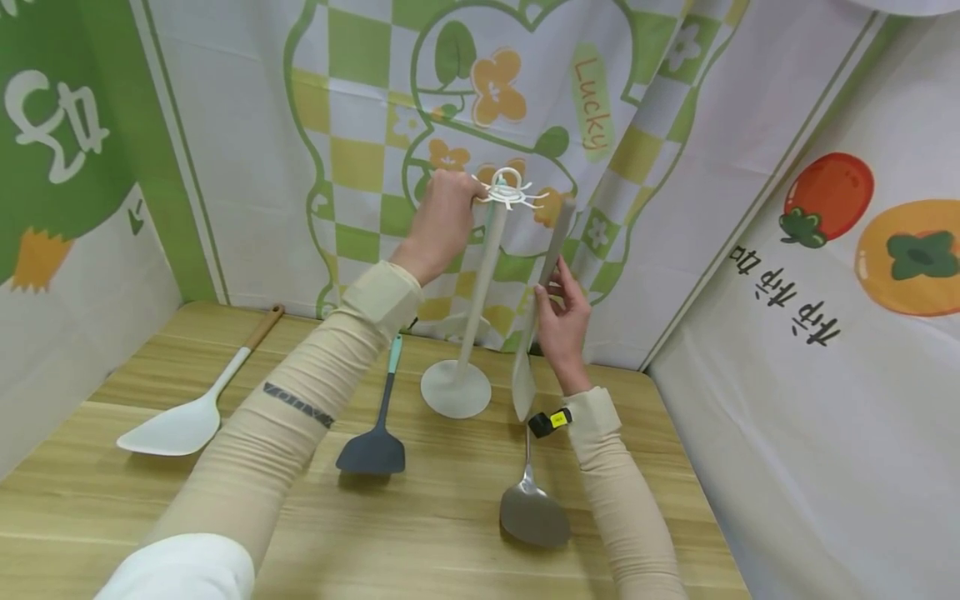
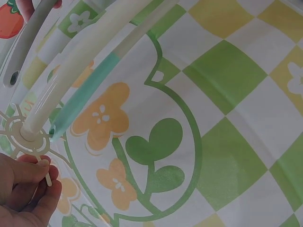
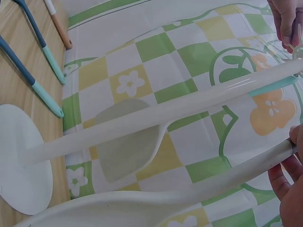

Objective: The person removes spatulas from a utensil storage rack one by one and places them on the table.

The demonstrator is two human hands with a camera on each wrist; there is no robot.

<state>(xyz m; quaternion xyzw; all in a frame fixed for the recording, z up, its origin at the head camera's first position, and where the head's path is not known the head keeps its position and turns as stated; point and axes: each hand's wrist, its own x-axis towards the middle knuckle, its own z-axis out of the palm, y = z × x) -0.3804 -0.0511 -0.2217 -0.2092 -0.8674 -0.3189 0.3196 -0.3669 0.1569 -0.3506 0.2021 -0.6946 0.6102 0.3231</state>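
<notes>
A white utensil rack (image 1: pixel 480 287) stands upright on a round base, with a ring of hooks at its top. My left hand (image 1: pixel 444 218) pinches one of those hooks between thumb and fingers, as the left wrist view also shows. To the right of the pole, my right hand (image 1: pixel 564 321) holds a grey-handled spatula (image 1: pixel 553 242) upright, its pale head downward and apart from the pole. The handle's top end, with a hole in it (image 2: pixel 14 75), is near the hooks but not on one. Behind the pole hangs a teal-handled spatula (image 2: pixel 90 90) with a pale blade (image 3: pixel 125 142).
On the wooden table (image 1: pixel 442 550) lie a white spatula with a wooden handle (image 1: pixel 176 427), a dark spatula with a teal handle (image 1: pixel 375 450) and a metal spatula (image 1: pixel 534 515). A second dark teal-handled utensil (image 3: pixel 40 38) shows in the right wrist view. Patterned cloth (image 1: pixel 360 108) hangs behind.
</notes>
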